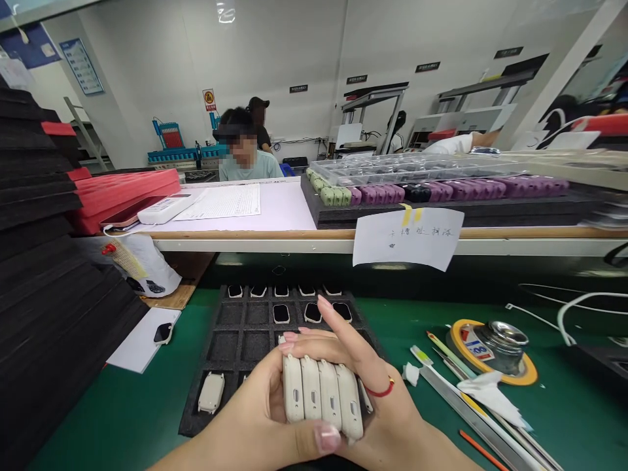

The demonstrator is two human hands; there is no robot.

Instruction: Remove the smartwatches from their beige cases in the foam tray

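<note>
Several beige smartwatch cases (321,396) stand side by side in a row between my two hands, their button sides facing me. My left hand (275,412) wraps the row from the left, its thumb lying across the lower front. From the right, my right hand (366,373) closes over the back and side of the row, a red string on it. Beneath the hands lies a black foam tray (226,347) with square pockets. Dark-screened watches (281,314) sit in its far pockets, and a beige watch case (212,392) lies in a near-left pocket. My hands hide part of the tray.
A single watch (163,333) rests on white paper at left, beside tall black foam stacks (34,261). At right are a glass bottle (505,340), a toothbrush (422,356) and a metal ruler (481,418). A shelf (275,242) spans ahead; a person (250,163) sits beyond.
</note>
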